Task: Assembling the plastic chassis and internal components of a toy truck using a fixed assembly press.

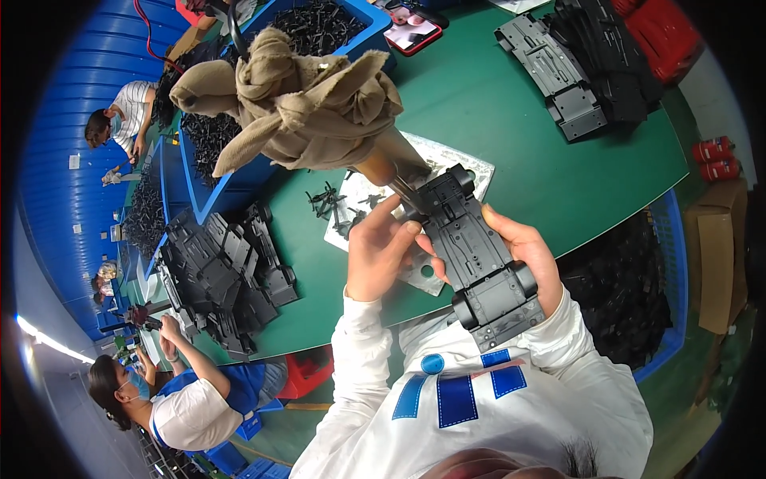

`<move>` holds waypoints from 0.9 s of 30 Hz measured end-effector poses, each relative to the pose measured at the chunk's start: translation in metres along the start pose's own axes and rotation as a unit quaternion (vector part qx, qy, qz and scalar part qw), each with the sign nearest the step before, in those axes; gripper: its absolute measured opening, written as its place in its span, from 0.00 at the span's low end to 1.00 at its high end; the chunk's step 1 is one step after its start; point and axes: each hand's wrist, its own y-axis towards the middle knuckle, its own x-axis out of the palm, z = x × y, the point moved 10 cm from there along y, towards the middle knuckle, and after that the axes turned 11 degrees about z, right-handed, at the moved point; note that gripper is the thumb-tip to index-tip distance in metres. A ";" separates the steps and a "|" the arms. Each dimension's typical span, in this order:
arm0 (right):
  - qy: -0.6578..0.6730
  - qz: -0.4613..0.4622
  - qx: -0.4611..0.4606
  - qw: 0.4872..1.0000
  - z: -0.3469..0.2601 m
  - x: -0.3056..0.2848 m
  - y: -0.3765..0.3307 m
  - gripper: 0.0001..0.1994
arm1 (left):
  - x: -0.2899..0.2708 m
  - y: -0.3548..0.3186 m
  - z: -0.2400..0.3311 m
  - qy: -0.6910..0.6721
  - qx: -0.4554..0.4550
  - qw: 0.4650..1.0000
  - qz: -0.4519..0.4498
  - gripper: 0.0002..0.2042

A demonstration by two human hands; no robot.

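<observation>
My right hand (531, 251) grips a black plastic toy-car chassis (471, 235) by its right side, thumb on top, over my lap at the table edge. My left hand (381, 249) is closed at the far left corner of the chassis, thumb and forefinger near a wheel-like part and other fingers reaching under the edge. A hanging power screwdriver (379, 168) wrapped in knotted tan cloth (291, 108) points down at that corner. Whether its tip touches the chassis I cannot tell. Beneath lies a pale sheet (471, 168) with small black parts (327, 199) beside it.
More chassis lie piled at the left (227, 271) and far right (558, 80) of the green table (622, 184). Blue bins (367, 20) of small black parts stand behind; a phone (411, 28) lies beside them. Another blue crate (678, 279) is at the right. Co-workers sit leftward.
</observation>
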 end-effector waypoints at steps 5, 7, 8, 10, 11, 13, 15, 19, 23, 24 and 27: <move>-0.019 -0.023 -0.002 1.000 0.000 0.002 -0.001 0.28 | -0.001 0.002 -0.002 -0.020 0.009 1.000 -0.002 0.25; -0.020 -0.020 -0.001 1.000 0.000 0.002 -0.001 0.28 | 0.000 0.002 -0.003 -0.027 0.004 1.000 -0.002 0.25; -0.013 -0.019 -0.003 1.000 -0.001 0.004 -0.001 0.28 | 0.001 0.002 -0.004 -0.034 -0.001 0.999 -0.003 0.25; -0.005 -0.019 -0.006 1.000 -0.001 0.004 -0.001 0.28 | 0.001 0.001 -0.003 -0.034 0.001 0.999 -0.003 0.24; -0.003 -0.022 -0.006 1.000 -0.001 0.005 -0.001 0.28 | 0.001 0.001 -0.002 -0.034 0.003 0.999 -0.003 0.24; 0.000 -0.025 -0.007 1.000 -0.002 0.006 -0.002 0.28 | 0.001 0.001 -0.002 -0.034 0.001 0.999 -0.003 0.24; 0.008 -0.012 -0.007 1.000 -0.002 0.005 -0.003 0.27 | 0.001 0.001 -0.002 -0.033 0.000 0.999 -0.004 0.24; 0.011 -0.030 -0.006 0.999 -0.002 0.002 -0.001 0.27 | 0.001 0.001 -0.002 -0.029 0.001 1.000 -0.004 0.24; 0.017 -0.090 0.009 0.996 -0.001 0.005 -0.002 0.25 | 0.003 -0.001 0.001 -0.029 0.004 1.000 -0.005 0.24; 0.017 -0.088 0.009 0.996 -0.001 0.004 -0.002 0.25 | 0.002 -0.001 0.000 -0.029 0.002 1.000 -0.004 0.24; 0.013 -0.028 -0.001 1.000 0.000 0.001 0.000 0.27 | 0.002 0.001 -0.004 -0.040 -0.005 0.999 -0.006 0.24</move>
